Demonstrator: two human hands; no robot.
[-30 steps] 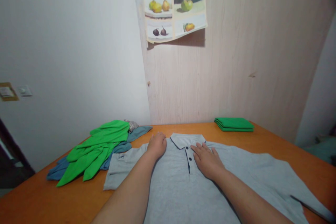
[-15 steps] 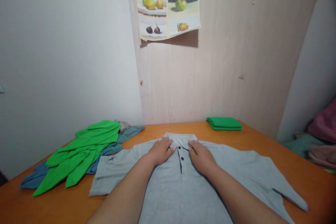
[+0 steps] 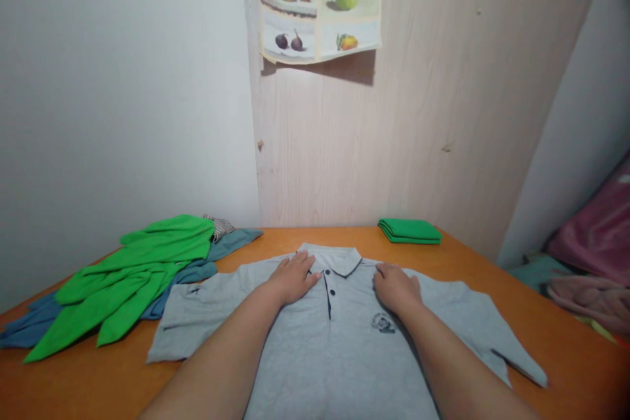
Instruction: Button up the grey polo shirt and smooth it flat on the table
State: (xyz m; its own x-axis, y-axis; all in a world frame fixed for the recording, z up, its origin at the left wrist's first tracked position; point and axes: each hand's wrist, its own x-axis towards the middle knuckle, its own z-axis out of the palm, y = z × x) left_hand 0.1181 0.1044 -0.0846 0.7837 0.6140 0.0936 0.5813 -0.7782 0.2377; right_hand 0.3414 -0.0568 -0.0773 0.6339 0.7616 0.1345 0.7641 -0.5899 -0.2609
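A grey polo shirt (image 3: 339, 348) lies spread face up on the orange table (image 3: 556, 335), collar toward the wall. My left hand (image 3: 294, 277) rests flat on the shirt just left of the collar, fingers stretched out. On the shirt's shoulder to the right of the collar lies my right hand (image 3: 396, 287), palm down with fingers loosely bent, above a small dark chest logo (image 3: 382, 322). Neither hand holds anything.
A pile of loose clothes, bright green (image 3: 123, 275) over blue (image 3: 29, 331), lies at the table's left. A folded green garment (image 3: 409, 231) sits at the back by the wooden wall. A fruit poster (image 3: 319, 10) hangs above. Pink bedding (image 3: 590, 275) is at the right.
My right hand slid rightward from the button placket to the shoulder, uncovering the chest logo. The left hand stayed by the collar. The view shifted slightly.
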